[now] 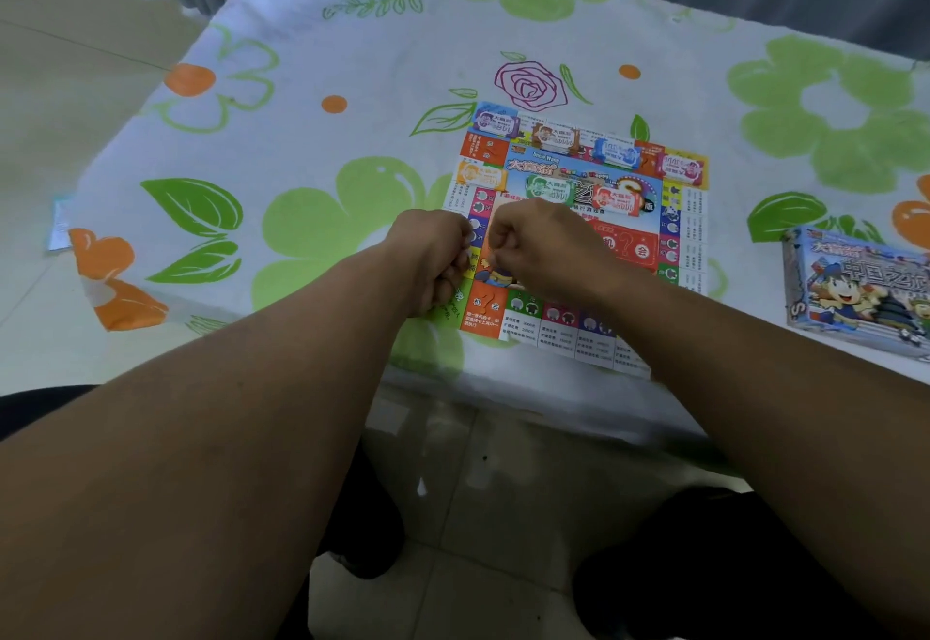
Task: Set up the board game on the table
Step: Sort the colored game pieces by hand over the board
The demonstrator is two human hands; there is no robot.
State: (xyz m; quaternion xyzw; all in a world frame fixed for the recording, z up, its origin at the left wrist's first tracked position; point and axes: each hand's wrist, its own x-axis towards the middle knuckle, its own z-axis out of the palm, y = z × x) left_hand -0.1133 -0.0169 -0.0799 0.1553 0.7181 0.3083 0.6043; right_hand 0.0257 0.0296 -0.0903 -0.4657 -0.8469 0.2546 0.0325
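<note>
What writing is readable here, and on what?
"Uncle Wang": board, top of its centre panel.
"大富翁": board, just below that; also on the box lid.
"机会" with "?": board's orange square and its red panel.
"中国之": box lid, cut off at the frame's edge.
"S": box corner.
Figures on the notes: blurred.
Small print on the board: too small to read.

The game board (626,249) is showing as thin, matt printed paper. The banknote stacks (556,137) are looking like paper too. The game box (855,290) is gleaming like glossy cardboard. The floral tablecloth (352,86) is lying matt, the floor tiles (75,86) shining smoothly.
</note>
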